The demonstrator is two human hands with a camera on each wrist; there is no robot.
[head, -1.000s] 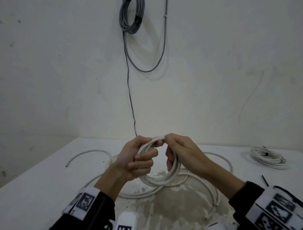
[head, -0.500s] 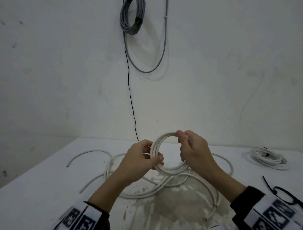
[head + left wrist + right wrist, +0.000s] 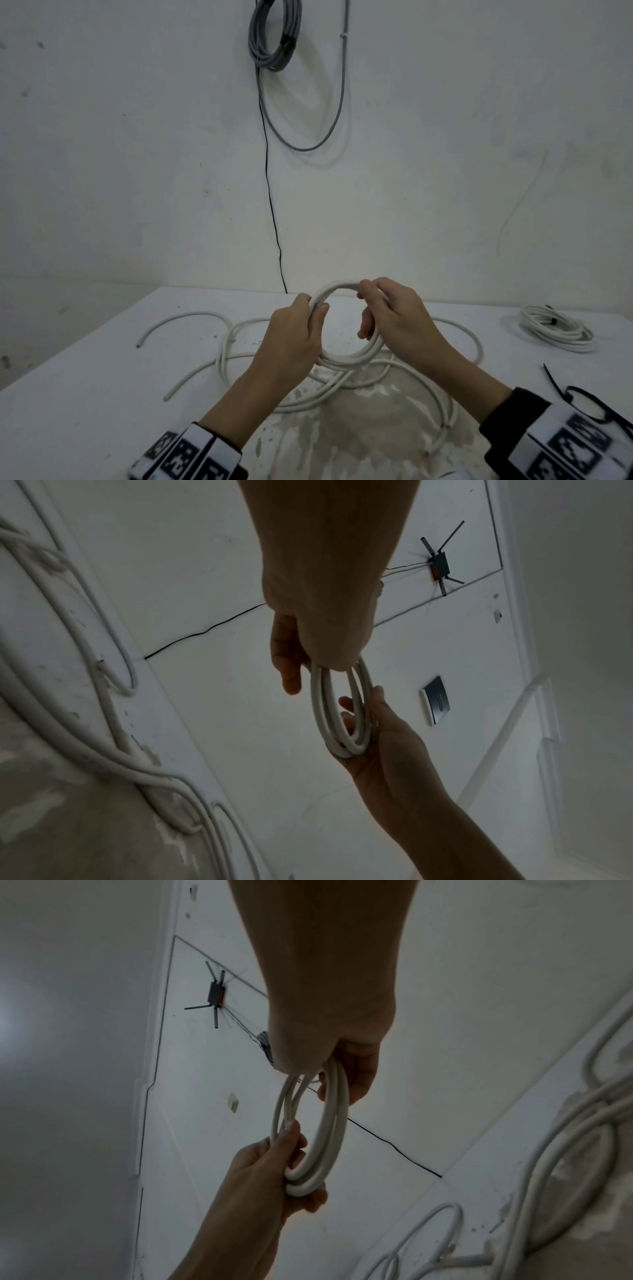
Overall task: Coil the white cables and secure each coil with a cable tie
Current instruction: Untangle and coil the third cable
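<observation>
I've got the coil (image 3: 346, 356) up off the table (image 3: 85, 404) near its far edge, left hand (image 3: 294, 339) and right hand (image 3: 394, 318) each gripping a side so loops stay stacked; loose cable (image 3: 442, 404) trails on table

White counter (image 3: 85, 394) is carrying loose white cable (image 3: 239, 363) sprawling in loops across its middle, over a worn, stained patch (image 3: 359, 431). A tied coil (image 3: 555, 329) is sitting at far right. Black ties (image 3: 561, 387) are lying near the right edge.
</observation>
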